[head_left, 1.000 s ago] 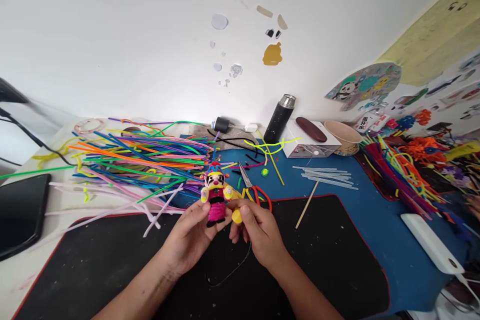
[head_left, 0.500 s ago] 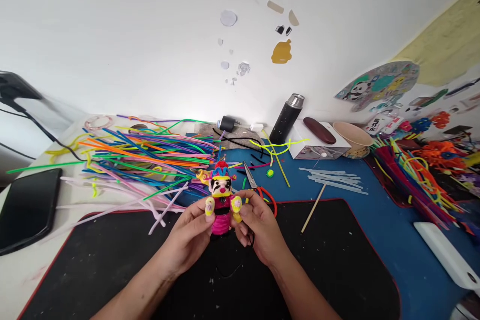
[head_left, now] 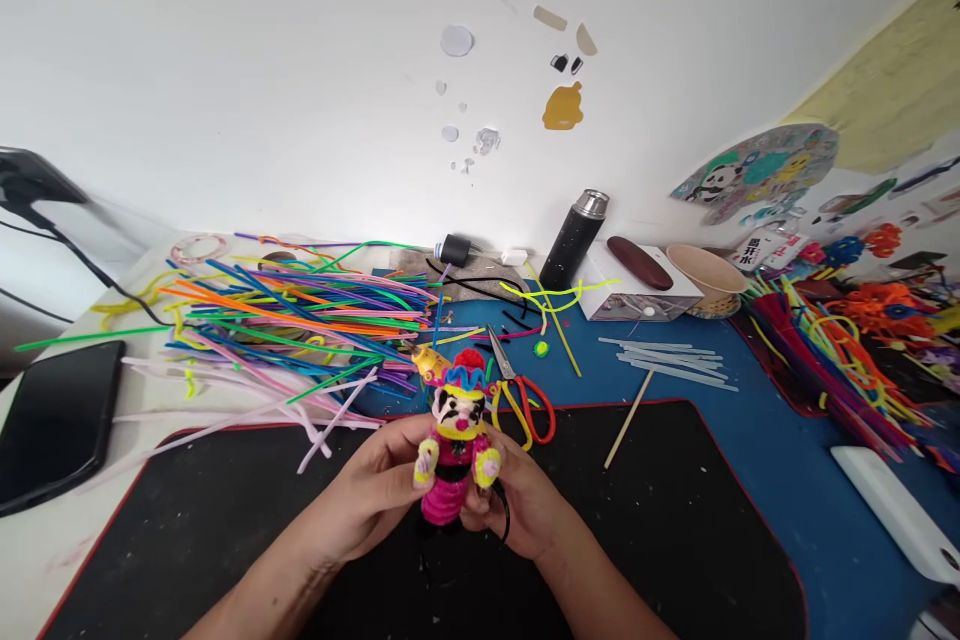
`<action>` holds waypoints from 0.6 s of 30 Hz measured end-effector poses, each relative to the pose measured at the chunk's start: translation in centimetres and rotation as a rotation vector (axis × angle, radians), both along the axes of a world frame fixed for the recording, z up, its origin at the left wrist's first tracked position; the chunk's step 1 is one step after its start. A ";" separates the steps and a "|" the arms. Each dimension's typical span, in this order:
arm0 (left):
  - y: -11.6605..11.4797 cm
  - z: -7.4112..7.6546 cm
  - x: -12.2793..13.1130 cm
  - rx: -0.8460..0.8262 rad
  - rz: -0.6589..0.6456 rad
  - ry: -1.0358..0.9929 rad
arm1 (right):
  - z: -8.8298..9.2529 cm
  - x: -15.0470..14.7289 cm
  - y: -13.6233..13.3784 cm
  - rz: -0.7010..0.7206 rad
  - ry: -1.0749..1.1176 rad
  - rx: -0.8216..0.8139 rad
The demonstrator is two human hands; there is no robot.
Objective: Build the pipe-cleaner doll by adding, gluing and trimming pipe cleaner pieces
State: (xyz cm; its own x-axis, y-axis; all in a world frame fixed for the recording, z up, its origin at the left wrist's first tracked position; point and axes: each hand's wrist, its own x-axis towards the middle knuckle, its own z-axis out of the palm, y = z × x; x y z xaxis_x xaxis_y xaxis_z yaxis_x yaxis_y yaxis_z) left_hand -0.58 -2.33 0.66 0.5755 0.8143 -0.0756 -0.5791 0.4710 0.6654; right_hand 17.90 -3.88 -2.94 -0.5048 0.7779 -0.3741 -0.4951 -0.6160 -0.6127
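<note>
Between my two hands is a small pipe-cleaner doll (head_left: 450,445), upright and leaning slightly, with a red and blue hat, a white face, a magenta robe and a black belt. My left hand (head_left: 386,485) is closed on its side, thumb by one yellow cuff. On the other side my right hand (head_left: 525,495) is closed round the doll's arm and back; some of its fingers are hidden behind the doll. A thin black strand (head_left: 505,512) hangs by the right fingers. Just beyond the doll lie scissors (head_left: 534,405) with red and yellow handles.
A black mat (head_left: 660,510) lies under my hands. Many coloured pipe cleaners (head_left: 300,315) are heaped at left, near a phone (head_left: 60,420). Behind stand a black thermos (head_left: 571,245) and a white box (head_left: 611,300). Glue sticks (head_left: 671,360) and a wooden stick (head_left: 628,420) lie at right.
The doll has come down and closer to me, its top tipped to the right. My right fingers have moved lower behind it, and more of the scissors shows.
</note>
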 end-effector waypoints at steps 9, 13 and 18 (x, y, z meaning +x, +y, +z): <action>0.4 0.7 -0.4 0.013 0.032 0.046 | 0.9 -0.3 0.6 -0.066 -0.059 0.067; 0.8 1.3 -0.9 0.004 0.035 0.056 | 1.2 0.2 1.1 -0.164 -0.169 0.155; 1.3 0.4 -2.0 0.016 0.230 0.113 | 2.0 1.7 1.4 -0.203 -0.272 0.248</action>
